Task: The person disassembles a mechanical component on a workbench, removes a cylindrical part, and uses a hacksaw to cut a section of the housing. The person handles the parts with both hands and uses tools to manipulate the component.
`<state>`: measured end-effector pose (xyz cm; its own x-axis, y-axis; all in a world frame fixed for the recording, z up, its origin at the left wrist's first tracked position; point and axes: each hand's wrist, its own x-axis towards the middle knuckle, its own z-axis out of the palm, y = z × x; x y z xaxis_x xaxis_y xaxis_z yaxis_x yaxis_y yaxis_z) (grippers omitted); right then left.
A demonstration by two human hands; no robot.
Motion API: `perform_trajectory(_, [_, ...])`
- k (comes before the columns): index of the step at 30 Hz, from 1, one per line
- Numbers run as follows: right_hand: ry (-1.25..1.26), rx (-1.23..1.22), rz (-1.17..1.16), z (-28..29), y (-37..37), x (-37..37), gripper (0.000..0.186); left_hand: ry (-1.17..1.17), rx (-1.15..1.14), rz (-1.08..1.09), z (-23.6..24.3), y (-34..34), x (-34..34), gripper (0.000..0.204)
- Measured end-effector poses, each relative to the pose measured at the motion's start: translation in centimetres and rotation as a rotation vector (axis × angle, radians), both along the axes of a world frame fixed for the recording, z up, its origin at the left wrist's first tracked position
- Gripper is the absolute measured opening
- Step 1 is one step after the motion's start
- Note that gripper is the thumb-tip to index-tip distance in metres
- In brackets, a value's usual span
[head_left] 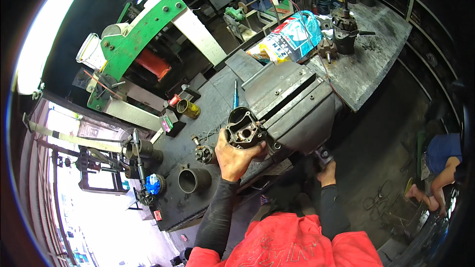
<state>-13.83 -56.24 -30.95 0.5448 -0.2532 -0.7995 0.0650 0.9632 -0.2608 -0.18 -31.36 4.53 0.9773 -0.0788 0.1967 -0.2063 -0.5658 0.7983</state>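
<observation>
My left hand (234,159) grips a dark cast-metal housing (245,132) with a round open mouth and a bored inner face, thumb and fingers around its near side. The housing is up against the left end of a big grey bench vise (292,100), by the jaw gap. Below the vise's near side, my right hand (326,173) is closed at the metal screw end (324,155), seemingly around the vise handle; its fingers are partly in shadow. Just left of my left hand lies a small gear-like metal part (204,154), with an open metal cylinder (194,180) nearer me.
Behind the housing stands a blue-handled tool (235,95), with a yellow can (188,109) farther left. A green press frame (143,37) rises beyond the bench. Plastic bags (292,37) and motor parts (344,32) occupy the far table. Another person (443,168) is low at the right.
</observation>
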Motion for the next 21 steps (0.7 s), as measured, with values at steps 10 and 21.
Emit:
perform_trajectory(10, [-0.28, -0.486, -0.457, 12.4, -11.3, 4.5, 0.024, 0.003, 0.022, -0.038, -0.6, 0.5, 1.3, 0.072])
perform_trajectory(21, [0.052, -0.715, -0.086, 8.2, -8.6, 2.4, 0.032, 0.042, 0.002, -0.022, -0.2, 0.5, 1.3, 0.077])
